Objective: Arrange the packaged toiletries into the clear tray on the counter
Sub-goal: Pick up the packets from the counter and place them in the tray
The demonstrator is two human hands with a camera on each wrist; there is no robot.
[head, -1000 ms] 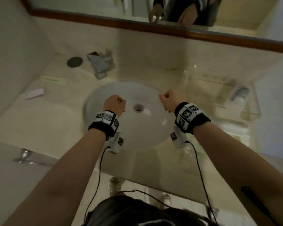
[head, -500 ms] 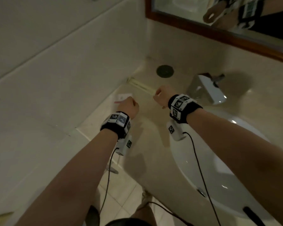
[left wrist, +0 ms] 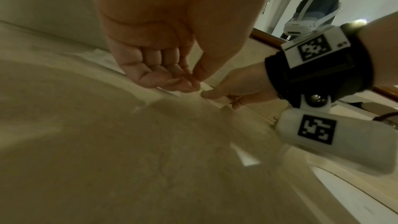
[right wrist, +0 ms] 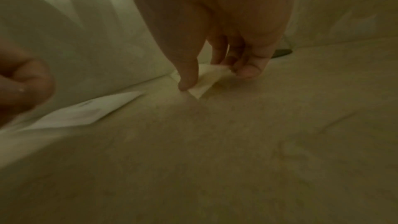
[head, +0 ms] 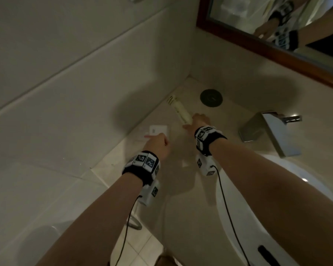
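Observation:
A long pale yellow packet (head: 178, 108) lies on the beige counter (head: 181, 198) along the side wall. My right hand (head: 192, 122) pinches its near end between thumb and fingers; the right wrist view shows that end of the pale packet (right wrist: 204, 83) lifted slightly in my right hand (right wrist: 215, 79). A flat white packet (head: 159, 129) lies just left of it, also seen as the white packet (right wrist: 86, 111) flat on the counter. My left hand (head: 154, 140) hovers over its near edge, fingers curled (left wrist: 172, 81), with nothing seen in them. The clear tray is out of view.
A chrome faucet (head: 271, 129) stands right of my right wrist, with the white basin (head: 277, 208) below it. A dark round cap (head: 211, 97) sits near the back corner. A tiled wall (head: 65, 93) bounds the counter on the left, and a wood-framed mirror (head: 258, 41) hangs behind.
The view swung left from the basin to the counter corner. Both fists moved forward to the packets; my right hand opened and pinched the pale yellow packet's end.

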